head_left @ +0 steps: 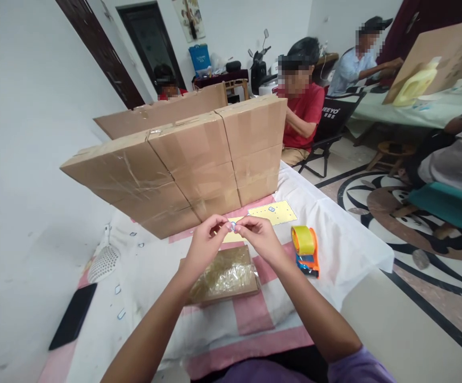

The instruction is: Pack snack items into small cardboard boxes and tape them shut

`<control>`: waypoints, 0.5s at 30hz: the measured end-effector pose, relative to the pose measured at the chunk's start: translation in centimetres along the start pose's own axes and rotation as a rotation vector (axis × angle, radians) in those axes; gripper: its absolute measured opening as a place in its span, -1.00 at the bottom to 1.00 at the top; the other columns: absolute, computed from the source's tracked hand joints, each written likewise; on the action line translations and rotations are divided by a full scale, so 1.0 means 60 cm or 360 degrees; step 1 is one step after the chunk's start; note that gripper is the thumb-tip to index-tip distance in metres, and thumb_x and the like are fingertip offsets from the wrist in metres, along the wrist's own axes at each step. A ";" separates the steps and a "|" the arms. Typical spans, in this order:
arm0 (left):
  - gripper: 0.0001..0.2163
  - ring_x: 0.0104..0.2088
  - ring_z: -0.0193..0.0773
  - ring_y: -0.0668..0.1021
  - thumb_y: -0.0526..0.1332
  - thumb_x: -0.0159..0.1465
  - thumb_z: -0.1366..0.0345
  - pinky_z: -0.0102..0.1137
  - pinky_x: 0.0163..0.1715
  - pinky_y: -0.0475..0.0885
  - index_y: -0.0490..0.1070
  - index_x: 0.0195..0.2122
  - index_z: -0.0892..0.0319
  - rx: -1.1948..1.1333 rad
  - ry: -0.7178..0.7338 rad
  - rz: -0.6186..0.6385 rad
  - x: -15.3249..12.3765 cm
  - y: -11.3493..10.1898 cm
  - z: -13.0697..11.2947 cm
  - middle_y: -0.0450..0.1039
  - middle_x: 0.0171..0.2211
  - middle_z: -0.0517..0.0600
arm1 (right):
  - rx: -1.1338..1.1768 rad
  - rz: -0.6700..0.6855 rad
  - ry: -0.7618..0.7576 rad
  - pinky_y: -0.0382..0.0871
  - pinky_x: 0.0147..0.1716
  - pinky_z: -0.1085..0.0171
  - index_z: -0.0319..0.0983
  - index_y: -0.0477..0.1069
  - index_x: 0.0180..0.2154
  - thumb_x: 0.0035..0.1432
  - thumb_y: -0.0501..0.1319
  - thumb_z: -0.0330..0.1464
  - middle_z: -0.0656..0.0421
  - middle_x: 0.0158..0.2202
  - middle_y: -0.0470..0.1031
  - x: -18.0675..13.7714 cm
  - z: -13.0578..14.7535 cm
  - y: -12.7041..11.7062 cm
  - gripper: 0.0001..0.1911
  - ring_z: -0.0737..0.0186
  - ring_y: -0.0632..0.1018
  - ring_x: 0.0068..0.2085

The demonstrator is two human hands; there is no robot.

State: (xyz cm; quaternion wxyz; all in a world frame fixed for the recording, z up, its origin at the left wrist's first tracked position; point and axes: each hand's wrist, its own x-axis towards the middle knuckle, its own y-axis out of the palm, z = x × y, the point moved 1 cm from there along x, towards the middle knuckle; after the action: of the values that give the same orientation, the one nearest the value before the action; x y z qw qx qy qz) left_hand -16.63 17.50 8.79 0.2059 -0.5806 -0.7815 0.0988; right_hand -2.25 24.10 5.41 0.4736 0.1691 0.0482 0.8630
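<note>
My left hand [210, 233] and my right hand [257, 234] meet above the table, both pinching a small white piece with a blue edge [233, 227] between thumbs and fingertips. Its exact kind is too small to make out. Just beyond my fingers lies a yellow sheet [282, 213] with small dark marks and a similar blue-edged piece on it. Below my hands a flat cardboard box [231, 282] wrapped in shiny clear tape rests on the cloth. To the right of my right hand stands an orange tape dispenser [315, 250] with a yellow roll of tape [303, 240].
A wall of taped cardboard boxes [199, 165] stands across the table's far side. At left are a white slotted skimmer [105, 260], a black phone [73, 317] and several blue-edged scraps on the cloth [147, 298]. People sit beyond the boxes and at another table [374, 109].
</note>
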 end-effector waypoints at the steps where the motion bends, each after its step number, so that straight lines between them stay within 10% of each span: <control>1: -0.78 -0.39 -0.34 0.44 0.22 0.31 0.12 -0.46 -0.38 0.33 0.45 -0.30 0.17 -0.0009 0.0017 0.0026 -0.001 0.001 0.000 0.48 -0.38 -0.07 | 0.0040 0.0006 0.0047 0.32 -0.37 0.29 -0.21 0.54 -0.43 0.06 0.40 -0.11 0.20 -0.44 0.51 -0.002 0.000 -0.004 -0.71 0.28 0.45 -0.39; 15: -0.83 -0.42 -0.37 0.45 0.22 0.30 0.17 -0.48 -0.40 0.37 0.46 -0.27 0.17 -0.0083 0.0058 0.0115 -0.009 0.034 -0.020 0.44 -0.41 -0.10 | 0.0051 -0.0114 -0.0031 0.34 -0.28 0.27 -0.21 0.49 -0.43 0.12 0.36 -0.16 0.19 -0.42 0.51 -0.030 0.008 -0.022 -0.74 0.25 0.48 -0.34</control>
State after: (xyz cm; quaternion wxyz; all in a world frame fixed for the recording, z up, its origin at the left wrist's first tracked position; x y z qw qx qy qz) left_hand -14.22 17.47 8.96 0.2011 -0.6154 -0.7584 0.0750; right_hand -0.16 23.28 5.11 0.5019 0.1832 0.0635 0.8429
